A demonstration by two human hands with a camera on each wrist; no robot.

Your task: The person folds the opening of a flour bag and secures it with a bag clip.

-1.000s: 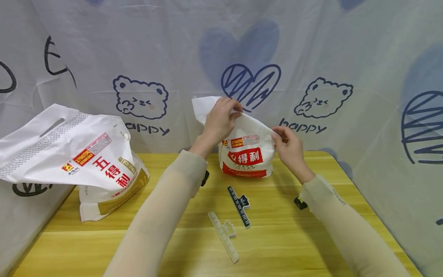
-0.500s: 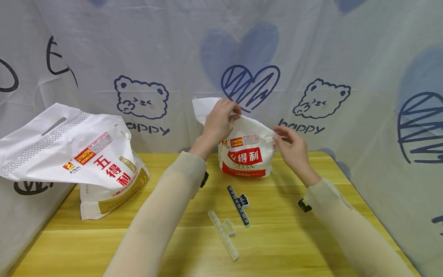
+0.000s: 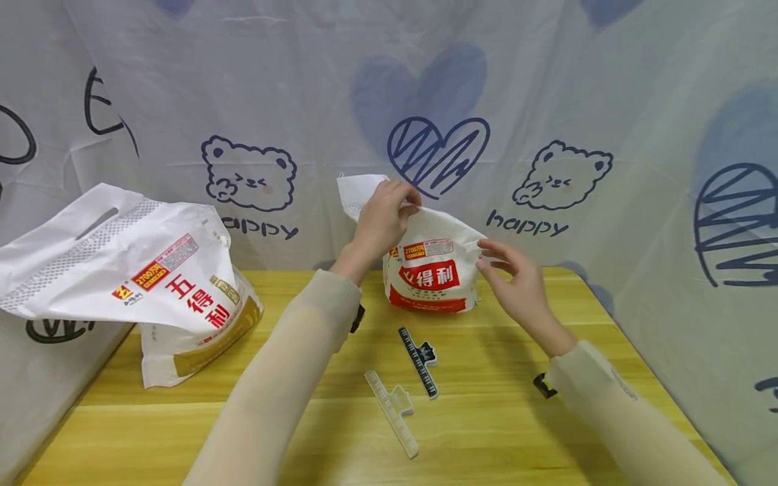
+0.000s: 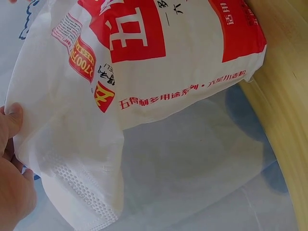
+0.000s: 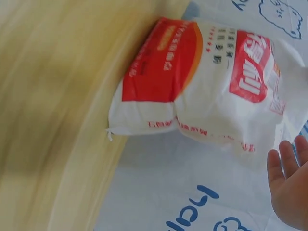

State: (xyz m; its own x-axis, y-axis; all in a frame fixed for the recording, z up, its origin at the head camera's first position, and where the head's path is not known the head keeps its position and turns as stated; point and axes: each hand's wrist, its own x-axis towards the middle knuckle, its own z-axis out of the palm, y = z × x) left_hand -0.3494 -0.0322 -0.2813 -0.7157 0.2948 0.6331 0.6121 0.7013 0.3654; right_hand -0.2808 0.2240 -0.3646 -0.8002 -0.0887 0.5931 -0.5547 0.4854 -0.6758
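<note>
A white and red flour bag [image 3: 428, 277] stands at the back middle of the table, its top leaning left. My left hand [image 3: 384, 219] pinches the bag's top edge near the handle strip; the left wrist view has the thumb on the white fabric [image 4: 57, 130]. At the bag's right upper corner is my right hand [image 3: 516, 280], its fingers loosely extended with the tips right at the edge. In the right wrist view those fingers [image 5: 288, 156] look nearly straight and grip nothing. Nearer me lie a black clip [image 3: 418, 361] and a whitish clip [image 3: 392, 415], both long and ruler-like.
A second, larger flour bag [image 3: 182, 290], white and gold with a cut-out handle, stands at the left, its top slumped leftward. The wooden table [image 3: 498, 432] meets a printed cloth [image 3: 340, 88] along its back and sides.
My right hand has let go of the bag's right corner and shifted slightly right and down, its fingers straightening. My left hand keeps its pinch, slightly lower in view.
</note>
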